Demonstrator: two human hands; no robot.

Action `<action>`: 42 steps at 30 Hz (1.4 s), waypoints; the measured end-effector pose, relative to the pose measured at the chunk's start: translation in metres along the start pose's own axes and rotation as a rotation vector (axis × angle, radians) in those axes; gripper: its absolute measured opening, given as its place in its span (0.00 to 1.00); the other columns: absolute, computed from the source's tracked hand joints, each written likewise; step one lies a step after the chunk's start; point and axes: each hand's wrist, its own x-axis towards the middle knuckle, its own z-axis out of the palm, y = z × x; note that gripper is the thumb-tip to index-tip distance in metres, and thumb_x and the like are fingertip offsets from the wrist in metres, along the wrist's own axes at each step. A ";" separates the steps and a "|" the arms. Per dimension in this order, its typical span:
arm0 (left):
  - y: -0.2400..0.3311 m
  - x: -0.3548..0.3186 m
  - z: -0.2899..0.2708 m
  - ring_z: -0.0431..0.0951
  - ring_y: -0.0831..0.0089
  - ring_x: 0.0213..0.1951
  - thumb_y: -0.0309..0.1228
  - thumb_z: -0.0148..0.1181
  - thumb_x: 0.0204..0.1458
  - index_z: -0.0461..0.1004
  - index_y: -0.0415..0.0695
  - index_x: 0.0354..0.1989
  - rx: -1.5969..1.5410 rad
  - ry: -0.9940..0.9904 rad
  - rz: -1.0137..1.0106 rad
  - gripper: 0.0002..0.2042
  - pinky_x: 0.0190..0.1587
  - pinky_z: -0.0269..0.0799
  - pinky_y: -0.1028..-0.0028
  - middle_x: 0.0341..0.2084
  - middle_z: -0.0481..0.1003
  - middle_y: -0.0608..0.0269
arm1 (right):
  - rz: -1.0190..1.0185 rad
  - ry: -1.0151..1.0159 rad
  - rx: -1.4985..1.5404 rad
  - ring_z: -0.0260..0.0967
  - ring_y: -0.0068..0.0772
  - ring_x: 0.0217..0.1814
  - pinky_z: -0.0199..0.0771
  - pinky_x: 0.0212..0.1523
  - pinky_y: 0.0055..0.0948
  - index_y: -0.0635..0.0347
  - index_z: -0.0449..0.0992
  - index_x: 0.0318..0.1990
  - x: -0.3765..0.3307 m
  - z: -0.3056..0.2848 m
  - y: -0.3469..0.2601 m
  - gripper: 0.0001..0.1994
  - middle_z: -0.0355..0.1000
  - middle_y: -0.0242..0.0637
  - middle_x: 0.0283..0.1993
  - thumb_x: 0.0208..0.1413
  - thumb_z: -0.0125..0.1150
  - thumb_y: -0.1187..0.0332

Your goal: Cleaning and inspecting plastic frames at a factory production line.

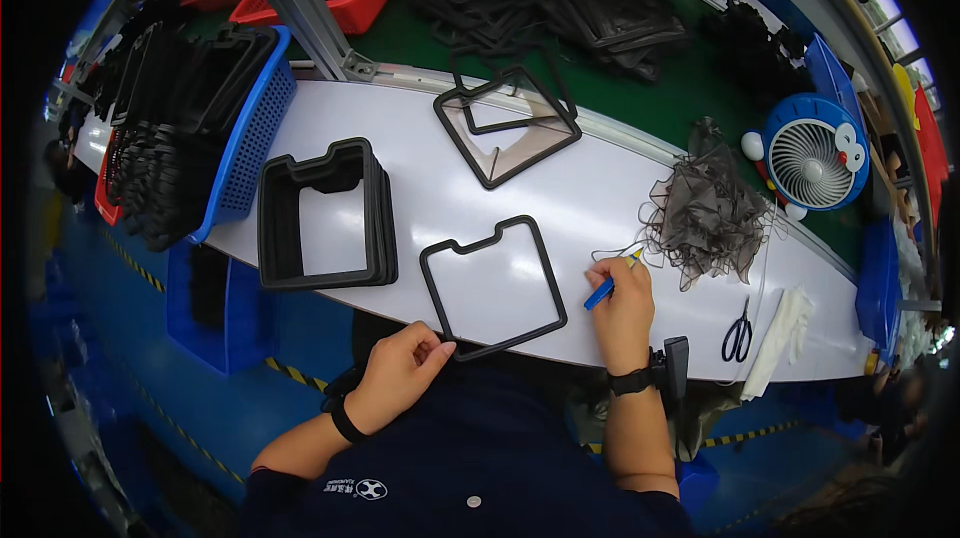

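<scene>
A single black frame (552, 283) with a notched top edge lies in front of me by the table's near edge. My left hand (402, 366) is closed, thumb and fingers pinching its lower left corner. To the right of the frame, my right hand (624, 306) is closed around a slim blue-and-yellow tool (599, 293), whose exact kind I cannot make out. Beyond the single frame, another black frame with sheer mesh (519, 150) lies on the table, overlapping a further bare frame. A stack of black frames (382, 228) stands to the left.
A tangled heap of dark mesh pieces (705, 213) lies at right, beside a blue fan (815, 153). Black scissors (738, 336) and a white glove (780, 343) lie near the right edge. A blue basket (245, 143) full of frames stands left; a metal post (290, 3) rises behind.
</scene>
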 end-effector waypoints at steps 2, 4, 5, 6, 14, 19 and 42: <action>-0.007 0.003 0.000 0.74 0.81 0.29 0.32 0.64 0.59 0.75 0.37 0.34 -0.014 -0.026 0.021 0.10 0.33 0.71 0.80 0.26 0.77 0.63 | 0.008 0.016 0.080 0.67 0.47 0.39 0.68 0.41 0.38 0.62 0.73 0.36 -0.001 -0.007 0.006 0.07 0.70 0.43 0.35 0.52 0.65 0.75; -0.013 0.006 0.002 0.77 0.80 0.28 0.33 0.63 0.59 0.78 0.35 0.36 -0.342 -0.114 -0.128 0.11 0.32 0.73 0.80 0.26 0.79 0.63 | 0.120 0.028 0.298 0.69 0.37 0.39 0.71 0.40 0.32 0.63 0.69 0.36 -0.006 -0.021 0.017 0.03 0.71 0.41 0.38 0.58 0.58 0.78; -0.016 0.007 0.002 0.77 0.80 0.28 0.33 0.63 0.59 0.78 0.35 0.36 -0.343 -0.102 -0.113 0.11 0.32 0.73 0.80 0.26 0.79 0.63 | 0.194 0.093 0.541 0.69 0.28 0.38 0.74 0.40 0.26 0.64 0.69 0.37 -0.012 -0.032 0.023 0.02 0.71 0.39 0.41 0.62 0.56 0.77; -0.017 0.008 0.002 0.78 0.79 0.30 0.33 0.63 0.60 0.78 0.34 0.38 -0.430 -0.136 -0.136 0.11 0.34 0.75 0.79 0.28 0.79 0.63 | 0.171 0.169 0.537 0.68 0.23 0.38 0.75 0.40 0.23 0.65 0.68 0.38 -0.017 -0.046 0.032 0.03 0.69 0.38 0.42 0.64 0.54 0.76; -0.008 0.008 0.000 0.82 0.69 0.40 0.28 0.60 0.61 0.76 0.32 0.42 -0.659 -0.247 -0.313 0.09 0.44 0.79 0.74 0.36 0.79 0.57 | 0.369 0.467 -0.206 0.66 0.24 0.32 0.70 0.35 0.23 0.63 0.69 0.37 -0.117 -0.200 0.104 0.06 0.68 0.33 0.34 0.61 0.61 0.74; -0.003 0.008 -0.001 0.82 0.69 0.41 0.24 0.57 0.61 0.72 0.37 0.45 -0.802 -0.219 -0.189 0.07 0.46 0.80 0.74 0.41 0.79 0.53 | 0.636 0.115 -1.027 0.73 0.34 0.43 0.72 0.42 0.27 0.59 0.74 0.50 -0.177 -0.232 0.131 0.14 0.75 0.43 0.46 0.62 0.62 0.63; -0.002 0.022 0.006 0.77 0.76 0.46 0.27 0.56 0.64 0.69 0.39 0.59 -1.137 -0.249 -0.026 0.16 0.52 0.73 0.75 0.43 0.78 0.62 | -0.609 -0.164 0.446 0.76 0.42 0.43 0.79 0.41 0.34 0.64 0.76 0.36 -0.045 0.025 -0.085 0.12 0.77 0.41 0.44 0.44 0.71 0.81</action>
